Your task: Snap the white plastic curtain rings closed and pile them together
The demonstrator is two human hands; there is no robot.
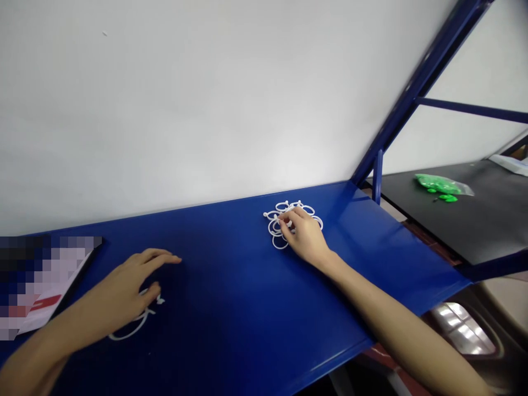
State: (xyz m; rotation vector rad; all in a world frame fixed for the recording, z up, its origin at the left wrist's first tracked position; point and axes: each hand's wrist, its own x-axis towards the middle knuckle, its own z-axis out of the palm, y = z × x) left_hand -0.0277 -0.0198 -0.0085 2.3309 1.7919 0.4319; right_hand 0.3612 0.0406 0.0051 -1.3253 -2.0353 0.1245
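A pile of white looped cable ties (284, 220) lies on the blue table (231, 275) near the wall. My right hand (303, 235) reaches onto that pile, fingers curled and pinching at one of the loops. My left hand (127, 291) rests at the near left over a single white looped tie (136, 324), its fingers spread and the thumb touching the tie.
A paper sheet with red print (45, 291) lies at the table's left edge. A blue frame post (416, 88) rises at the right. Beyond it a black table (462, 214) carries a bag of green parts (441, 186).
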